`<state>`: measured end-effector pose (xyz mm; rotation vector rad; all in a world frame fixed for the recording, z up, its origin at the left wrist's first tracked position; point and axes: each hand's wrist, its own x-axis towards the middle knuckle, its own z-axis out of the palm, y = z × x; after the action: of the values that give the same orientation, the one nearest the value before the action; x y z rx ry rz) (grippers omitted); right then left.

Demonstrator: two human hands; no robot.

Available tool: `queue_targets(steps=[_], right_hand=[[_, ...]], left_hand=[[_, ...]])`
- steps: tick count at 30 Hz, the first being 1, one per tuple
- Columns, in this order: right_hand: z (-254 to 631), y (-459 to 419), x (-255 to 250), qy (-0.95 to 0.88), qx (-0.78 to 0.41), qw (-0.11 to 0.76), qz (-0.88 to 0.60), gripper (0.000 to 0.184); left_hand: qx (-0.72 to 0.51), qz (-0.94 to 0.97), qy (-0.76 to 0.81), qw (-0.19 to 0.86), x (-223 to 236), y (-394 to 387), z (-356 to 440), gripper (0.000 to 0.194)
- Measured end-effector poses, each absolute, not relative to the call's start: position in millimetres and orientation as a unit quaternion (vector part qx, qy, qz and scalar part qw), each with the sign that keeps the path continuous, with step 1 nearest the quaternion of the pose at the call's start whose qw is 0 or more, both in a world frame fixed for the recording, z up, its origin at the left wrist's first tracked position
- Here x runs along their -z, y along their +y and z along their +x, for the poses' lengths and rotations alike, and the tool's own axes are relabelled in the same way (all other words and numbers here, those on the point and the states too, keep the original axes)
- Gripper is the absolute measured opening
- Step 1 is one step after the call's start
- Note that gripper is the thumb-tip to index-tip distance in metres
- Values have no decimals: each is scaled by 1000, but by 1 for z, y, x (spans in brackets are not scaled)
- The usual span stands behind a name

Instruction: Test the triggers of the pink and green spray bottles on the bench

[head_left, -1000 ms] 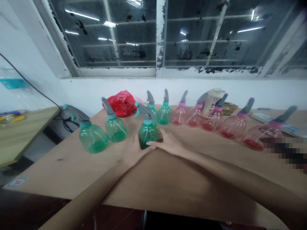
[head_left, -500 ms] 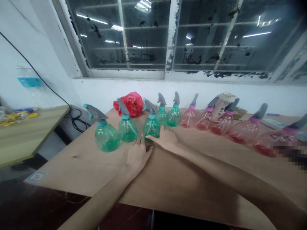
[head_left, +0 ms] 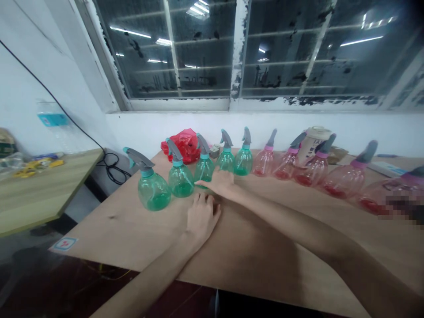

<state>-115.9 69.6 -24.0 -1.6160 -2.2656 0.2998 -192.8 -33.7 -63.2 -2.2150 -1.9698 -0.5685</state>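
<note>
Green spray bottles stand upright in a row with grey and teal trigger heads and some green liquid inside. My right hand (head_left: 222, 183) is at the third green spray bottle from the left (head_left: 204, 168), thumb stretched across its lower front and fingers to its right. Whether it touches the bottle is unclear. It partly hides the fourth green spray bottle (head_left: 226, 160) behind it. My left hand (head_left: 201, 216) rests on the tabletop just in front, fingers extended and holding nothing. The second green spray bottle (head_left: 181, 180) and the leftmost one (head_left: 154, 192) stand left of both hands.
Several pink spray bottles (head_left: 309, 172) continue the row rightward on the wooden table (head_left: 245, 260). Behind are a red plastic bag (head_left: 185, 145) and a light-coloured cup (head_left: 316, 141). A side table (head_left: 66, 176) and black cable (head_left: 115, 170) lie left; a window wall bounds the back.
The third green spray bottle has shifted back into line with its neighbours. My left hand has drawn slightly back from the bottles. The view has turned a little to the left.
</note>
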Motion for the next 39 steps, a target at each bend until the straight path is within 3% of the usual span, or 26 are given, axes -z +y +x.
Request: queue_targets(steps=[7, 14, 21, 27, 35, 39], right_hand=[[-85, 81, 7, -787, -67, 174, -588, 80], [-45, 111, -13, -734, -14, 258, -628, 72], [-57, 132, -3, -747, -8, 306, -590, 61], [-59, 132, 0, -766, -26, 310, -562, 47], [-29, 101, 4, -772, -66, 311, -550, 50], [8, 66, 11, -777, -80, 318, -538, 52]], left_hand=[[195, -740, -642, 44, 66, -30, -193, 17], [203, -769, -606, 7, 68, -28, -191, 17], [216, -795, -567, -14, 72, -24, -195, 55], [210, -788, -577, -41, 79, -17, -200, 70], [195, -783, -588, -45, 74, -12, -201, 68], [202, -791, -575, -52, 68, -15, -199, 56]])
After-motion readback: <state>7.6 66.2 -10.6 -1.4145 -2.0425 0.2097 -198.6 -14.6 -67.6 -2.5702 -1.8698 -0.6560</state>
